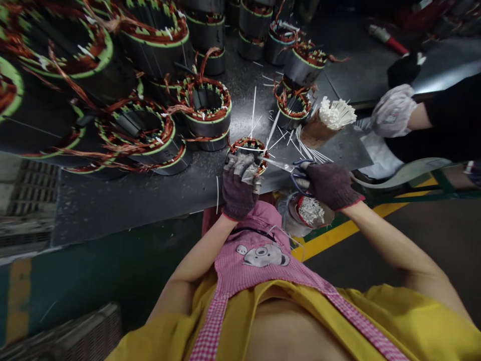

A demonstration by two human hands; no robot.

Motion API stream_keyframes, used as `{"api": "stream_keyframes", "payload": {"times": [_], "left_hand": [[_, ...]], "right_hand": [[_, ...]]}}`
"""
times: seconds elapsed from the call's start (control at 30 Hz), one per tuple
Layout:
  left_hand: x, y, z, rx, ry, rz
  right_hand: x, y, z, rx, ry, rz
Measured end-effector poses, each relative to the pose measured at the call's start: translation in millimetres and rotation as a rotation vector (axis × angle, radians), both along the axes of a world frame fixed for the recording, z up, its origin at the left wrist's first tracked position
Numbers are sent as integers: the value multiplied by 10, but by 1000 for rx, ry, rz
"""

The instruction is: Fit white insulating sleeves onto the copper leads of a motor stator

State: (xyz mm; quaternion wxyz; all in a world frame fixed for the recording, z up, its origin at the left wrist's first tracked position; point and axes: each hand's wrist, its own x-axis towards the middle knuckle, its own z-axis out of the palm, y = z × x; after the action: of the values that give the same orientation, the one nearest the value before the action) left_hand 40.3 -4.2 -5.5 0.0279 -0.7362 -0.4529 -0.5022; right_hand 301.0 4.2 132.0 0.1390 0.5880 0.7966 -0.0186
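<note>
My left hand point(239, 184), in a dark knit glove, grips a small motor stator point(248, 147) with copper windings at the near edge of the dark metal table point(150, 195). White cable ties stick up from the stator. My right hand point(330, 184), also gloved, holds blue-handled scissors point(289, 168) whose blades point left at the ties on the stator. A container of white tie offcuts point(310, 210) sits just below my right hand.
Several larger wound stators point(205, 108) crowd the table's back and left. A bundle of white cable ties point(330, 118) stands to the right, with loose ties scattered around. A co-worker's gloved hand point(393, 111) reaches in from the right edge.
</note>
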Motion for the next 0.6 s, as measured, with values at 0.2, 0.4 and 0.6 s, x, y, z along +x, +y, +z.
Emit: {"api": "stream_keyframes", "payload": {"times": [0.2,0.4,0.6], "left_hand": [[-56,48,156,158,84,3],[-201,76,197,42,132,-59],[-331,140,198,-34,145,-201]], "right_hand": [[70,332,61,139,0,110],[252,472,71,-32,54,83],[285,544,-2,-137,137,163]]}}
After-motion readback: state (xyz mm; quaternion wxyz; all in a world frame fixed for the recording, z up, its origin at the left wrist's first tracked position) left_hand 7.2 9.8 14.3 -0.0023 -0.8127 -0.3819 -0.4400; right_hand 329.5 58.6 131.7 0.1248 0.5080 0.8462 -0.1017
